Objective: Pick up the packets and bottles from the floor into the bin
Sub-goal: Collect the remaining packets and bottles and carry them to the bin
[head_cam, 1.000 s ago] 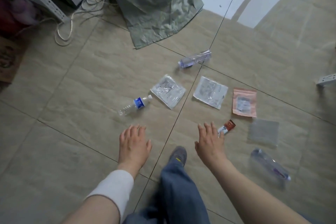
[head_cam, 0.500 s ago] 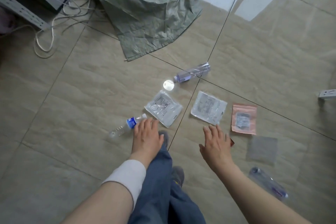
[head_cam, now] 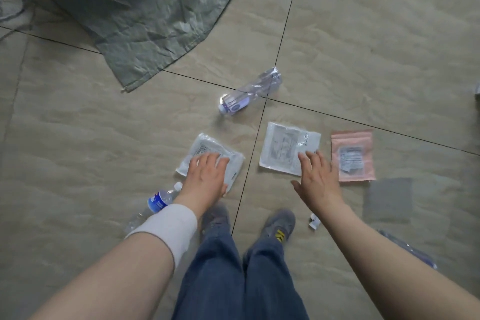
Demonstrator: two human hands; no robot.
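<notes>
My left hand (head_cam: 206,176) hovers open over a clear plastic packet (head_cam: 207,149), fingers spread above its near half. My right hand (head_cam: 318,176) is open too, its fingertips over the near right corner of a white packet (head_cam: 281,147). A pink packet (head_cam: 352,154) lies just right of that hand. A clear bottle with a purple label (head_cam: 250,92) lies beyond the packets. A blue-labelled bottle (head_cam: 158,200) lies beside my left wrist, partly hidden by it. A grey translucent packet (head_cam: 387,199) and a small sachet (head_cam: 314,222) lie at the right. No bin is visible.
A crumpled grey-green sack (head_cam: 145,8) lies at the far left on the tiled floor (head_cam: 376,47). My legs in jeans and grey shoes (head_cam: 280,223) stand between my arms. Another clear bottle (head_cam: 413,249) shows behind my right forearm. Cables (head_cam: 10,8) lie at the left edge.
Both hands have reached forward, from over bare floor to over the two nearest packets. The view has moved closer to the litter, and both feet now stand together.
</notes>
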